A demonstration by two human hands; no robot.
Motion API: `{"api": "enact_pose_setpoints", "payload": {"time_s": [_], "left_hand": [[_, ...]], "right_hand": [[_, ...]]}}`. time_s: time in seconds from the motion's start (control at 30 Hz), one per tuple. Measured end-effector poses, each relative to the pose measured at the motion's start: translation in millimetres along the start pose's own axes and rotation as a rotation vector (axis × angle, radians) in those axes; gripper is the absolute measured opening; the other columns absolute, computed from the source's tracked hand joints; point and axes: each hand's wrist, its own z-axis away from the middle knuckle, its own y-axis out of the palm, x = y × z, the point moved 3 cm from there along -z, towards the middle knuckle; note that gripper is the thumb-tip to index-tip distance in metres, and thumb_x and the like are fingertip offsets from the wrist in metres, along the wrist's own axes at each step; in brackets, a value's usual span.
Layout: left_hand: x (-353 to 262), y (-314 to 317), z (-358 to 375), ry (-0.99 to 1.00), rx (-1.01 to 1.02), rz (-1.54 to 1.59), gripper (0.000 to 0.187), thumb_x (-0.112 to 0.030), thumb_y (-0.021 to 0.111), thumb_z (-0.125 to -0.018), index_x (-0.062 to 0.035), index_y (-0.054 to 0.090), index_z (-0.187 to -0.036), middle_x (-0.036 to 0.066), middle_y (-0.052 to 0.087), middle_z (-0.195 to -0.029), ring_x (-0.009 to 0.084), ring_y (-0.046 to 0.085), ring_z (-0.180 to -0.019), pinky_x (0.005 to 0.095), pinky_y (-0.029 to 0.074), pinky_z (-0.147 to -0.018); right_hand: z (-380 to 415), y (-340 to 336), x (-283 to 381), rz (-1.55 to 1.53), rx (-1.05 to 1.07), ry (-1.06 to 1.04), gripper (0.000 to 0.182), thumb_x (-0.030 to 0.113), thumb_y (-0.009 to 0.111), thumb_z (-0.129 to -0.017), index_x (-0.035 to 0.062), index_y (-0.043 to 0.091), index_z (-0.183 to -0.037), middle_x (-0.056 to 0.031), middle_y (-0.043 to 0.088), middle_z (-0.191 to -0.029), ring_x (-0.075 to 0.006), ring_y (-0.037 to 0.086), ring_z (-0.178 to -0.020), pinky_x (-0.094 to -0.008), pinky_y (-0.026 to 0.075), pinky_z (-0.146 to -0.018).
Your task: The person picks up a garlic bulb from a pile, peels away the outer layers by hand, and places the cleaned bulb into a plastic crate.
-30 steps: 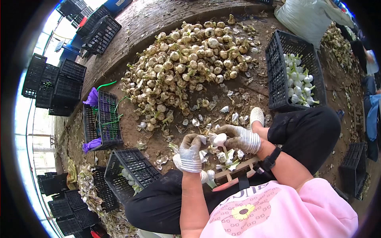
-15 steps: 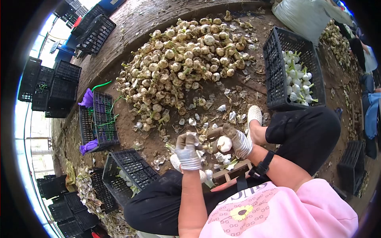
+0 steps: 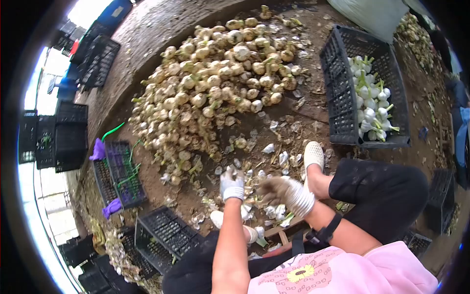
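Observation:
My left hand (image 3: 232,184), in a white glove with soiled fingertips, is held over the littered ground in front of me. Its fingers are curled, and whatever may be in them is hidden. To its right, my right hand (image 3: 288,194) has a dirty striped glove, with fingers stretched out and slightly blurred; no bulb shows in it. Loose garlic skins (image 3: 275,211) lie below both hands. Beyond them spreads a large pile of unpeeled garlic bulbs (image 3: 210,83). Cleaned white garlic bulbs (image 3: 370,105) with green stems lie in a black crate (image 3: 338,88) at the right.
Another black crate (image 3: 164,235) stands by my left knee. A crate with purple cloth and green ties (image 3: 120,171) is farther left. Stacked black crates (image 3: 71,130) line the left side. A pale sack (image 3: 367,17) stands behind the right crate. A person in blue (image 3: 461,132) is at the right edge.
The white garlic bulb beside my right hand is no longer visible there, and that hand's fingers have opened out. The whole view has shifted. My left hand stays curled.

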Motion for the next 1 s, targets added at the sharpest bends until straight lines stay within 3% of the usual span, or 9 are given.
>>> {"api": "enact_pose_setpoints", "payload": {"time_s": [0.1, 0.23, 0.3, 0.43, 0.5, 0.57, 0.6, 0.63, 1.0], "left_hand": [[-16, 31, -55, 0.028, 0.132, -0.298, 0.054, -0.044, 0.054, -0.078, -0.0107, 0.048, -0.120, 0.022, 0.047, -0.120, 0.0371, 0.050, -0.104, 0.0460, 0.039, -0.089], [-51, 77, -94, 0.220, 0.217, -0.285, 0.055, -0.019, 0.057, -0.077, -0.0116, 0.040, -0.129, 0.021, 0.031, -0.136, 0.0342, 0.040, -0.120, 0.0380, 0.038, -0.095], [-35, 119, -105, 0.446, 0.232, -0.077, 0.040, -0.008, 0.056, -0.077, -0.0145, 0.053, -0.116, 0.017, 0.039, -0.130, 0.0298, 0.052, -0.106, 0.0318, 0.045, -0.084], [-6, 152, -124, 0.020, 0.431, 0.690, 0.031, 0.008, 0.056, -0.071, -0.0042, 0.060, -0.099, 0.010, 0.056, -0.092, 0.0188, 0.055, -0.077, 0.0275, 0.046, -0.069], [-35, 100, -77, 0.318, 0.232, 0.373, 0.029, -0.002, 0.056, -0.079, 0.0019, 0.053, -0.108, 0.006, 0.058, -0.093, 0.0146, 0.055, -0.082, 0.0271, 0.045, -0.078], [-80, 32, -21, 0.239, 0.228, 0.605, 0.029, -0.003, 0.056, -0.080, 0.0023, 0.052, -0.108, 0.008, 0.057, -0.095, 0.0158, 0.054, -0.087, 0.0277, 0.045, -0.080], [-83, 15, -1, 0.275, 0.193, 0.590, 0.029, -0.003, 0.057, -0.080, 0.0015, 0.052, -0.108, 0.009, 0.057, -0.098, 0.0167, 0.054, -0.089, 0.0278, 0.044, -0.081], [-85, -1, 19, 0.312, 0.161, 0.577, 0.030, -0.004, 0.058, -0.079, 0.0007, 0.052, -0.108, 0.011, 0.056, -0.101, 0.0175, 0.053, -0.091, 0.0279, 0.044, -0.081], [-80, -115, 145, 0.563, -0.175, 0.199, 0.054, -0.005, 0.072, -0.061, -0.0010, 0.051, -0.110, 0.017, 0.055, -0.102, 0.0323, 0.056, -0.092, 0.0357, 0.046, -0.081]], "right_hand": [[-7, 4, -9, 0.045, 0.348, -0.268, 0.030, 0.010, 0.052, -0.085, 0.0042, 0.053, -0.115, -0.0007, 0.058, -0.097, -0.0065, 0.053, -0.079, -0.0190, 0.045, -0.059], [-10, -23, -1, -0.063, 0.179, -0.498, 0.031, 0.008, 0.048, -0.087, 0.0006, 0.049, -0.118, -0.0050, 0.060, -0.104, -0.0116, 0.056, -0.094, -0.0214, 0.047, -0.073], [-30, -43, -12, -0.516, 0.211, -0.227, 0.027, 0.008, 0.045, -0.089, 0.0004, 0.051, -0.114, -0.0052, 0.060, -0.103, -0.0126, 0.056, -0.091, -0.0232, 0.047, -0.073], [-7, -33, 15, 0.211, -0.221, -0.559, 0.023, 0.012, 0.055, -0.087, 0.0029, 0.056, -0.107, -0.0062, 0.062, -0.094, -0.0112, 0.056, -0.084, -0.0243, 0.047, -0.072], [-10, -44, 18, 0.305, -0.400, -0.604, 0.027, 0.014, 0.062, -0.082, 0.0044, 0.056, -0.107, -0.0058, 0.061, -0.089, -0.0117, 0.056, -0.080, -0.0252, 0.048, -0.070], [-27, -58, 1, -0.423, -0.209, -0.458, 0.031, 0.011, 0.062, -0.081, 0.0057, 0.053, -0.110, -0.0055, 0.059, -0.089, -0.0115, 0.055, -0.075, -0.0235, 0.049, -0.065], [-15, -43, 9, -0.413, -0.257, -0.462, 0.029, 0.007, 0.062, -0.081, 0.0055, 0.053, -0.109, -0.0041, 0.058, -0.092, -0.0091, 0.053, -0.073, -0.0216, 0.048, -0.063], [-17, -44, 5, 0.072, -0.305, -0.636, 0.028, 0.004, 0.062, -0.080, 0.0036, 0.053, -0.107, -0.0038, 0.058, -0.093, -0.0083, 0.054, -0.073, -0.0210, 0.047, -0.061], [29, 38, -12, 0.313, 0.175, -0.507, 0.019, 0.023, 0.065, -0.082, 0.0056, 0.059, -0.087, 0.0010, 0.058, -0.078, -0.0072, 0.054, -0.071, -0.0232, 0.046, -0.063]]}}
